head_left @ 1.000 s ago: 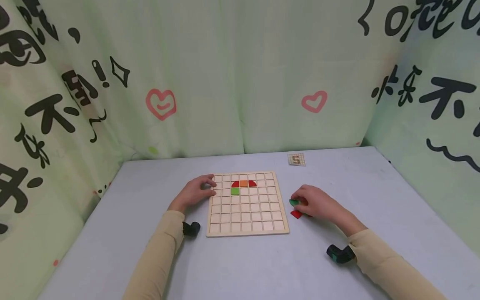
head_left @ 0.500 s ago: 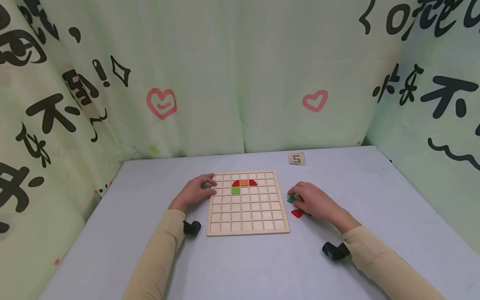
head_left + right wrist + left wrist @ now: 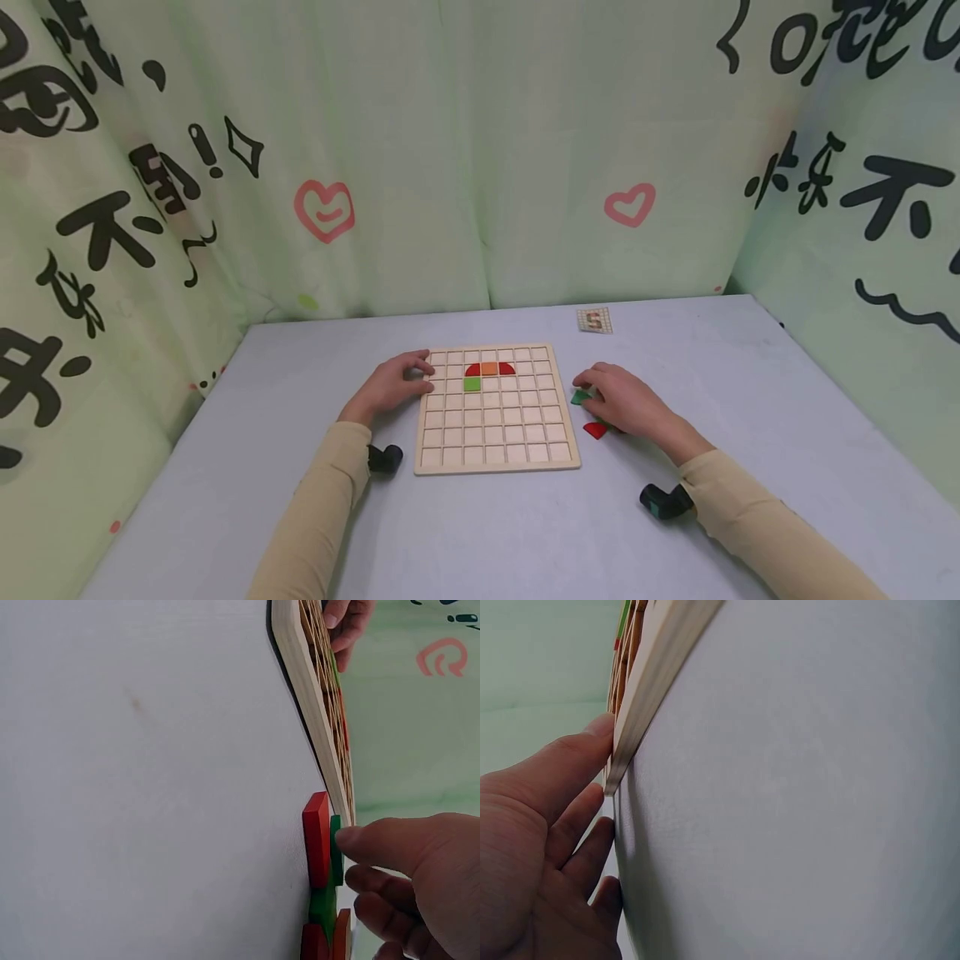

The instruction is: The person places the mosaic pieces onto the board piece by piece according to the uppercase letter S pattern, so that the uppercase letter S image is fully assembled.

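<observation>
Left grip (image 3: 390, 384), fingers spread, rests against the gridded board (image 3: 491, 417) toward the counter's (image 3: 480, 533) far edge, probably steadying it; its cells hold two red tiles (image 3: 473, 370), an orange tile (image 3: 489, 368) and a green tile (image 3: 472, 384). Right grip (image 3: 626, 402) touches a green piece (image 3: 579, 398) nearer the right edge; whether it pinches, I cannot tell.

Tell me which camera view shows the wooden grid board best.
The head view: the wooden grid board faces the camera there, its outline nearly complete. Both wrist views show only part of it, steeply edge-on.
</observation>
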Tool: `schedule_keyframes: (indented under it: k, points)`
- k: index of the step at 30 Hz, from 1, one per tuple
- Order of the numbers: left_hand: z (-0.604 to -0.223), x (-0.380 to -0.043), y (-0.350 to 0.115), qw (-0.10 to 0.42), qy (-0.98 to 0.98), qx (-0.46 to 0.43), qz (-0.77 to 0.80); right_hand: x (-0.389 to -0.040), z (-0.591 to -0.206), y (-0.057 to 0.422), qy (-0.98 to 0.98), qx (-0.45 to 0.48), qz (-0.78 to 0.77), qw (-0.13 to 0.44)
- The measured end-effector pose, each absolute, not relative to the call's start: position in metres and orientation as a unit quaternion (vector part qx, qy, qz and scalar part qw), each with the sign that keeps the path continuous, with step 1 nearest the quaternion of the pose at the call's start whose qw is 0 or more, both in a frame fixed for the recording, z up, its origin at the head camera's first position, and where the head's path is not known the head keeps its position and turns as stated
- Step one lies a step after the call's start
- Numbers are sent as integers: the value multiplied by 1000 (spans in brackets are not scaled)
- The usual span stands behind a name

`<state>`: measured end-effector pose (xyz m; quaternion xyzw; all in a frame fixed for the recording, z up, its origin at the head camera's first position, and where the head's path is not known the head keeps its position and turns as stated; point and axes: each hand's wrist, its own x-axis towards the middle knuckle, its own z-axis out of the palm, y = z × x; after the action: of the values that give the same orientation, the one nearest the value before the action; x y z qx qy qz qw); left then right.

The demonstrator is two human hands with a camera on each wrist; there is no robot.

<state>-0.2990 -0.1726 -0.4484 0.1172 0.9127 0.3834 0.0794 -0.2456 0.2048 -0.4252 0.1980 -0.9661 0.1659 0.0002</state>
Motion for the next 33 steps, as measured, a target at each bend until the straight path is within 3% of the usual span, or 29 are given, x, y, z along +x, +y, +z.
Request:
schedule_keyframes:
  k: [8,17,33]
  points:
    - [-447,-297,-171,80,915,113,379,-249,-428,201,-974,172,146,-1]
    - [-445,-296,-171,80,917,116,374,-253,-430,203,-965,215,153,8]
    - [-447,-298,-172,76,915,120,378,-258,-428,202,-971,168,172,-6]
